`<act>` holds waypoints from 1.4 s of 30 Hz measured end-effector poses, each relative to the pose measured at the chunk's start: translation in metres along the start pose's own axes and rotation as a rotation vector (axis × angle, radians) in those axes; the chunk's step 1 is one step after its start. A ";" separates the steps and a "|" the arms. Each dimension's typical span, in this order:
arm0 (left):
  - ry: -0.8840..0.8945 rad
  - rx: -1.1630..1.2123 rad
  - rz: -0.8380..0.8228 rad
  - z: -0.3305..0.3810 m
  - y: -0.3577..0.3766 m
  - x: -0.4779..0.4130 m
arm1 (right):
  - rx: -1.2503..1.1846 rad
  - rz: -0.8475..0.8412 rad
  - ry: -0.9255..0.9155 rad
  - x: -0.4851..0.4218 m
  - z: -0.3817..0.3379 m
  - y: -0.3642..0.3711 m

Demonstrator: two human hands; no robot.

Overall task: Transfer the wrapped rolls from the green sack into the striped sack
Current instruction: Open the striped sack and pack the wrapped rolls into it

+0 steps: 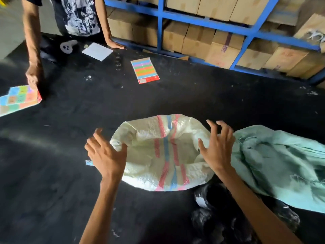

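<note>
**Striped sack spread open, nothing in hand**

The striped sack [158, 155] lies at the centre of the black surface [52, 182], its mouth spread wide toward me, which I judge is so the rolls can go straight in. My left hand [105, 155] is at its 9 o'clock rim, fingers splayed, with the thumb against the fold. My right hand [218, 147] hovers over the 3 o'clock rim with its fingers spread and bent. Neither hand is grasping anything that I can see.

The green sack [281, 164] lies slumped at 3 o'clock, touching the striped one, so the carry should be short. Dark wrapped rolls [211, 215] sit at 5 o'clock under my right forearm, by the green sack's near edge. I make out at least two, but no firm count.

That makes one sack of each kind, and no roll shows inside the striped sack.

Further out, a colour-banded card [145, 70] lies at 12 o'clock and a white sheet [97, 51] at 11. Another person [77, 16] holds a second coloured sheet [19, 99] at 10. A blue rack [211, 22] of cardboard boxes runs from 12 to 2.
</note>
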State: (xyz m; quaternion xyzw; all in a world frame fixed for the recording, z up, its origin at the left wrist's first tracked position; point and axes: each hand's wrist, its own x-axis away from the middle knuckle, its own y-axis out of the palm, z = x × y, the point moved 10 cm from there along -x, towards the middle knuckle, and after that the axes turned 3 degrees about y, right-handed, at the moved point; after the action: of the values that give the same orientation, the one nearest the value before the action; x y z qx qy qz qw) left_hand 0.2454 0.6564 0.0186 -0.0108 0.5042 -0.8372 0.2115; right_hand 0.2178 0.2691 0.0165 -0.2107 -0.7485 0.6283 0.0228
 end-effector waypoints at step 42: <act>0.941 -0.926 -0.816 0.056 0.135 0.002 | 0.548 -0.385 -0.845 -0.024 -0.021 0.097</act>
State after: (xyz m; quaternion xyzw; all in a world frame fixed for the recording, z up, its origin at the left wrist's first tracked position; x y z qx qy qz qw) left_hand 0.3032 0.5544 -0.0683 0.0737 0.7957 -0.4693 -0.3758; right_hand 0.2742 0.2926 -0.0660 0.2150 -0.5264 0.8150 -0.1115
